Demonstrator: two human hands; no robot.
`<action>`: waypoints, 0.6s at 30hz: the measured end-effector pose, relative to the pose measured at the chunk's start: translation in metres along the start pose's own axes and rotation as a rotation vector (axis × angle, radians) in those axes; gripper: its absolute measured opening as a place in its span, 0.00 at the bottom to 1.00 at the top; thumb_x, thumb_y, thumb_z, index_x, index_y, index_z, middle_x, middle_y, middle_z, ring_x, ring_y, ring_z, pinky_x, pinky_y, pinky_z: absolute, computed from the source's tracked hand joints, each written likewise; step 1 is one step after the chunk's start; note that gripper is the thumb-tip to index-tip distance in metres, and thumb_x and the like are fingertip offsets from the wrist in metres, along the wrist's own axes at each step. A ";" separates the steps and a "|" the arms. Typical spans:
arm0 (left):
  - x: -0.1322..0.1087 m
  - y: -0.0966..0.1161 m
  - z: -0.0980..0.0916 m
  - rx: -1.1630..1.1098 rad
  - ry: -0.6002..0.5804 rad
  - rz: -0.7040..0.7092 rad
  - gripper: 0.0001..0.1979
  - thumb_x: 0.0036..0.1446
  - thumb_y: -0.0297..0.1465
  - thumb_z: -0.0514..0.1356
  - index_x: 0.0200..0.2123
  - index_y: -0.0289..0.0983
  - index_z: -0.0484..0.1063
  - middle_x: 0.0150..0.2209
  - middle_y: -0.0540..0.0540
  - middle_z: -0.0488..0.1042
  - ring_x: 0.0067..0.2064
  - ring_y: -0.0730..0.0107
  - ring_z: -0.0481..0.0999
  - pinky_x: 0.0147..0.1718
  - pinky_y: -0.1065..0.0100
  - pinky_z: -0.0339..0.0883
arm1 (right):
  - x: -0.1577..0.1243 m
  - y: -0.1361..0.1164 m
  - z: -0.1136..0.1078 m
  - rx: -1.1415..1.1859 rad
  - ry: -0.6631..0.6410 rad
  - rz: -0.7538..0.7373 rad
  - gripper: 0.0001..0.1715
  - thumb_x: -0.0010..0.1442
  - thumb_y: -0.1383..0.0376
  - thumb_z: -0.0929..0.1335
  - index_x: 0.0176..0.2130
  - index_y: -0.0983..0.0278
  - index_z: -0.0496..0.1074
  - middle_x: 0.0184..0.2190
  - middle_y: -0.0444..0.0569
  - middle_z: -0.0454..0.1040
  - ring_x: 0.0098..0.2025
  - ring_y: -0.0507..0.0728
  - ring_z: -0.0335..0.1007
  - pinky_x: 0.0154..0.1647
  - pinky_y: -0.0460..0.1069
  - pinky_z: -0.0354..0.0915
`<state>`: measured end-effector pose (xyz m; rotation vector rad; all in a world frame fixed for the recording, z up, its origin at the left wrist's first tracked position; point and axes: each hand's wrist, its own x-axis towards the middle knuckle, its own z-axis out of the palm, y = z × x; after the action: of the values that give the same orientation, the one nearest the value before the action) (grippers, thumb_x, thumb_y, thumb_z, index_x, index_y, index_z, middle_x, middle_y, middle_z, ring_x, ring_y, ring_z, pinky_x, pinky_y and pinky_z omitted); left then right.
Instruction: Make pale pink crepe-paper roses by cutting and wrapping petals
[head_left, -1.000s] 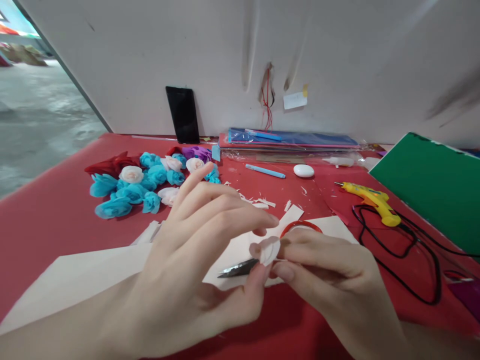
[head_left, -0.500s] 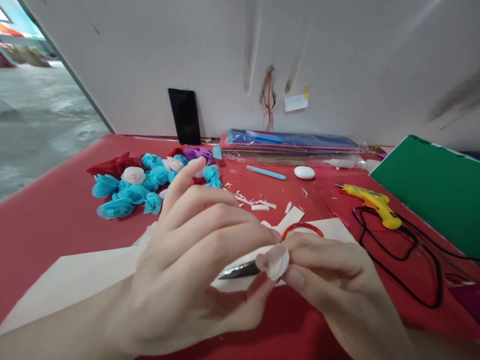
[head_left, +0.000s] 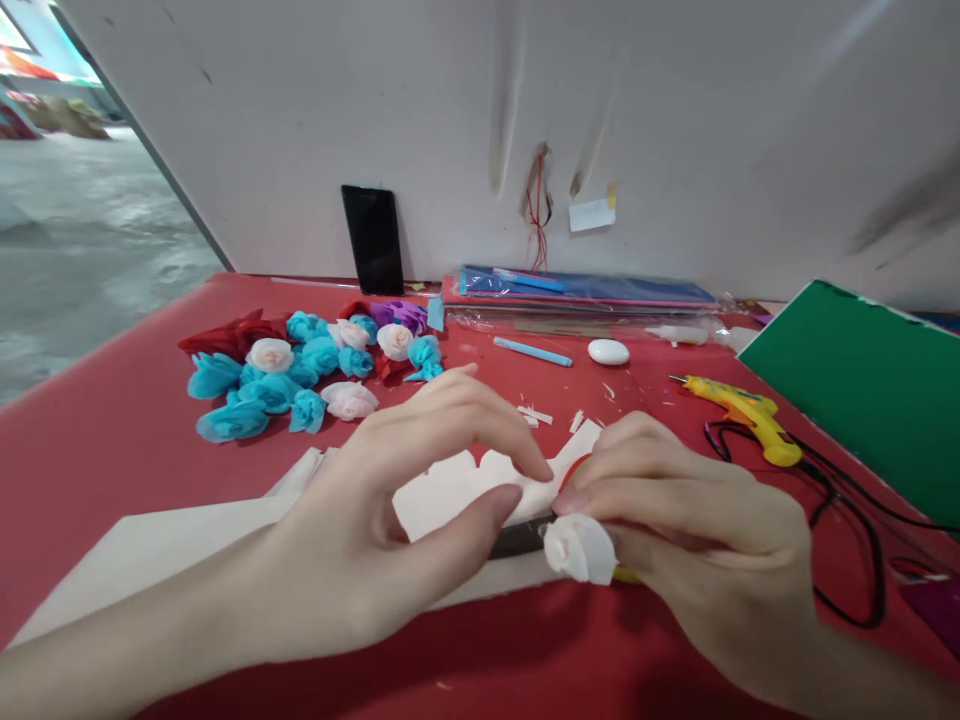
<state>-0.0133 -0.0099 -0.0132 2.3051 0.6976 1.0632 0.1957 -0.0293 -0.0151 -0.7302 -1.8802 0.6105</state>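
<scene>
A small white paper rose (head_left: 581, 548) is pinched in my right hand (head_left: 697, 530), its curled layers turned toward me. My left hand (head_left: 405, 500) is just left of it, thumb and fingers apart, holding nothing. Behind the rose lie scissors (head_left: 521, 540) with dark blades and red handles, mostly covered by my right hand. White paper sheets (head_left: 195, 535) rest under and beyond my hands, one with a scalloped cut edge. A bit of yellow shows below my right fingers; I cannot tell what it belongs to.
Finished blue, white, red and purple flowers (head_left: 270, 392) cluster at the left. A yellow glue gun (head_left: 742, 415) with a black cord lies at the right beside a green board (head_left: 862, 390). Farther back are a blue pen (head_left: 532, 351), a white oval object (head_left: 608, 352) and a phone (head_left: 373, 240) against the wall.
My left hand has let go of the rose and drawn back to the left, its fingers opening. My right hand keeps the rose and has turned it slightly lower and to the right.
</scene>
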 end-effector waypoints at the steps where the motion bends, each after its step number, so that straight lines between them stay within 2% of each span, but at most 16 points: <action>1: 0.000 0.002 0.000 -0.025 -0.005 -0.023 0.10 0.61 0.21 0.56 0.40 0.40 0.71 0.36 0.53 0.75 0.40 0.73 0.75 0.45 0.71 0.70 | 0.000 0.001 -0.001 -0.042 -0.014 -0.036 0.15 0.58 0.76 0.72 0.35 0.55 0.83 0.28 0.43 0.82 0.30 0.54 0.75 0.34 0.50 0.73; 5: -0.002 0.007 -0.001 -0.085 0.025 -0.083 0.05 0.61 0.26 0.60 0.37 0.43 0.73 0.34 0.57 0.77 0.38 0.76 0.75 0.44 0.76 0.70 | 0.002 0.002 -0.005 -0.186 -0.088 -0.151 0.11 0.58 0.75 0.73 0.33 0.58 0.81 0.29 0.44 0.82 0.31 0.54 0.73 0.35 0.49 0.72; 9: 0.000 0.006 -0.005 -0.102 -0.075 -0.077 0.05 0.61 0.26 0.62 0.37 0.43 0.75 0.35 0.57 0.78 0.39 0.77 0.75 0.43 0.77 0.70 | 0.008 0.004 -0.007 -0.189 -0.217 -0.194 0.07 0.60 0.72 0.73 0.31 0.64 0.80 0.27 0.45 0.81 0.30 0.52 0.71 0.37 0.47 0.71; 14: 0.003 0.001 -0.007 -0.238 -0.256 -0.085 0.07 0.60 0.24 0.63 0.35 0.42 0.77 0.33 0.56 0.80 0.37 0.76 0.77 0.43 0.76 0.72 | 0.011 0.012 -0.006 0.020 -0.367 -0.115 0.12 0.64 0.70 0.70 0.29 0.63 0.79 0.27 0.43 0.81 0.30 0.51 0.71 0.39 0.47 0.70; 18: 0.001 -0.001 -0.005 -0.312 -0.310 -0.156 0.08 0.58 0.23 0.64 0.35 0.43 0.78 0.33 0.54 0.80 0.37 0.74 0.78 0.41 0.75 0.73 | 0.009 0.018 -0.004 0.121 -0.416 -0.045 0.10 0.62 0.72 0.71 0.30 0.64 0.80 0.28 0.46 0.82 0.32 0.52 0.71 0.37 0.46 0.71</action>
<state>-0.0172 -0.0076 -0.0103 2.0459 0.5347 0.6696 0.2009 -0.0104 -0.0205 -0.5062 -2.2075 0.8910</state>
